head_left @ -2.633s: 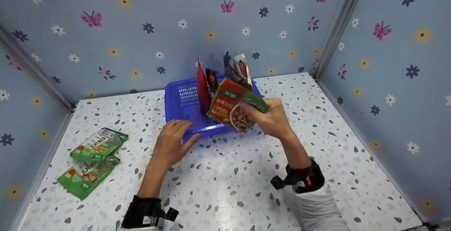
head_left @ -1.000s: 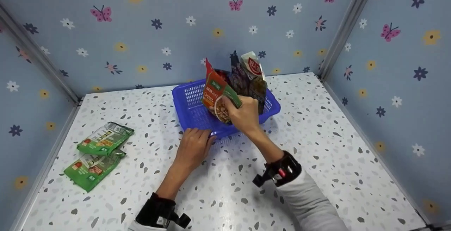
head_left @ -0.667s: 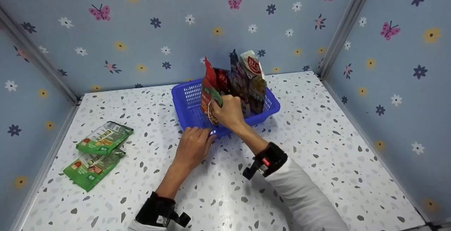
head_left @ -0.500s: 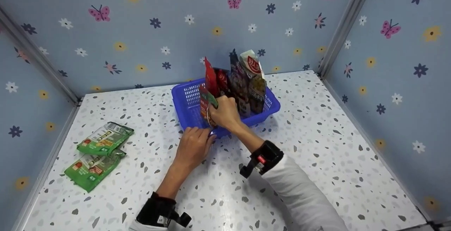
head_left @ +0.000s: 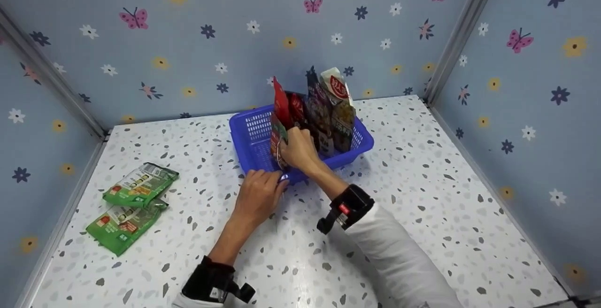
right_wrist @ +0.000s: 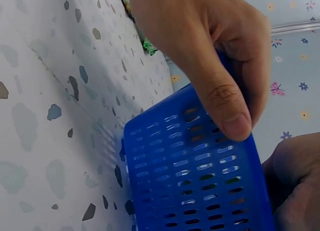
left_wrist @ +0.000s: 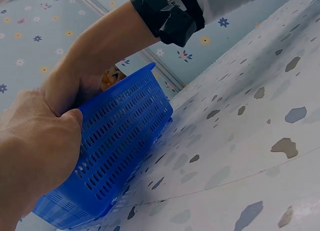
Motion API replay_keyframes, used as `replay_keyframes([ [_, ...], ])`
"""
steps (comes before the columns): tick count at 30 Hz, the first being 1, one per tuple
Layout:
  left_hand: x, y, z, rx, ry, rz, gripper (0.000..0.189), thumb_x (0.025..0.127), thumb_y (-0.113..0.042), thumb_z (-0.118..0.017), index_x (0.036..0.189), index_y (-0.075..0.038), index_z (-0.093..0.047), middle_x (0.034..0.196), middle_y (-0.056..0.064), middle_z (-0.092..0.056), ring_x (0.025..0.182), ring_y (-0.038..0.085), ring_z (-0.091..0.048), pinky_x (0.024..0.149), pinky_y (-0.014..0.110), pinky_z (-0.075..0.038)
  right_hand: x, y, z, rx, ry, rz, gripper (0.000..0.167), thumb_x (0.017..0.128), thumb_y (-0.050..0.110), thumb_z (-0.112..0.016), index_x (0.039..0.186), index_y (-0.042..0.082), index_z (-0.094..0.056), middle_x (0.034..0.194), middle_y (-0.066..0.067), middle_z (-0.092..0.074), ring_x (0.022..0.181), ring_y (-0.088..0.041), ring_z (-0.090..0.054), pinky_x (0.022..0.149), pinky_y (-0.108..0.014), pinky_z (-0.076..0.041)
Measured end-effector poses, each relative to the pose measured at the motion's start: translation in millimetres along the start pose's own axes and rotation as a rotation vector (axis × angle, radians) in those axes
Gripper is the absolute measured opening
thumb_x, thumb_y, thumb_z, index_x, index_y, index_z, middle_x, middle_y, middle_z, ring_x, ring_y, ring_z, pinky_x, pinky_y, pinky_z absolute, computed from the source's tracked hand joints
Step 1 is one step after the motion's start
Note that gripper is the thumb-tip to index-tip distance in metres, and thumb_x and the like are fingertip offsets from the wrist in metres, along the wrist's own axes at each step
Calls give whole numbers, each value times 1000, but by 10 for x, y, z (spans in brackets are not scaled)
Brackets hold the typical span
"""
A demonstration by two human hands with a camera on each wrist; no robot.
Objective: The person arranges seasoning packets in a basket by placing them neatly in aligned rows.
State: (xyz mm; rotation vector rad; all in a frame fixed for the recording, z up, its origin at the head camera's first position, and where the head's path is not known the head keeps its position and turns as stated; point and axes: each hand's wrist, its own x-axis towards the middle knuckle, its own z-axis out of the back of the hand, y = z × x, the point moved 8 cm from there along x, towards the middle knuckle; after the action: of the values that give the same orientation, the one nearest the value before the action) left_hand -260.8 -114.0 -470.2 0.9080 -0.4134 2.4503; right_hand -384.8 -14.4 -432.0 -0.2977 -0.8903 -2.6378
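Note:
My left hand grips the near rim of the blue plastic basket, its thumb lying over the outer wall in the right wrist view. Inside the basket, my right hand pinches an orange and green soup seasoning packet by its edge. This packet stands upright just in front of a red packet, and the fingers' far side is hidden. Farther right in the basket stand a dark purple packet and a white-topped packet. A smaller dark red packet sits between them.
Two green packets lie overlapping on the speckled tabletop to the left. A flower-patterned wall rises close behind the basket, and another panel borders the right side.
The orange and green packet has gone from above the basket's front down into it, turning edge-on. My left hand has come to the near rim and taken hold. The basket has turned slightly.

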Motion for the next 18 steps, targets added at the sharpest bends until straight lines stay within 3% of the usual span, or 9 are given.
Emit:
replay_keyframes([
  [2, 4, 0, 5, 1, 3, 0, 23, 108, -25, -77, 111, -3, -80, 93, 12, -83, 81, 30, -72, 76, 43, -54, 6, -8, -30, -28, 8, -3, 49, 106, 10, -71, 69, 18, -40, 68, -5, -57, 63, -18, -52, 60, -33, -41],
  [8, 10, -5, 7, 1, 6, -1, 23, 108, -25, -77, 110, -3, -80, 92, 12, -83, 80, 30, -72, 76, 43, -54, -18, -65, -71, -49, 102, -74, 40, 99, 5, -71, 73, 17, -43, 73, -3, -54, 64, -19, -49, 59, -35, -41],
  [14, 8, 6, -9, -1, 9, 3, 22, 108, -26, -77, 111, -4, -80, 93, 11, -83, 80, 29, -71, 77, 42, -54, -75, -138, -61, -79, 181, -147, 9, 95, 11, -74, 90, 7, -67, 97, -16, -80, 76, -25, -67, 68, -41, -54],
  [18, 2, 6, -10, -1, -7, 0, 21, 107, -25, -78, 110, -4, -79, 92, 11, -82, 80, 30, -71, 76, 43, -53, -87, -159, -49, -84, 202, -145, 10, 95, 12, -74, 98, 4, -71, 104, -20, -82, 81, -28, -70, 72, -45, -57],
])
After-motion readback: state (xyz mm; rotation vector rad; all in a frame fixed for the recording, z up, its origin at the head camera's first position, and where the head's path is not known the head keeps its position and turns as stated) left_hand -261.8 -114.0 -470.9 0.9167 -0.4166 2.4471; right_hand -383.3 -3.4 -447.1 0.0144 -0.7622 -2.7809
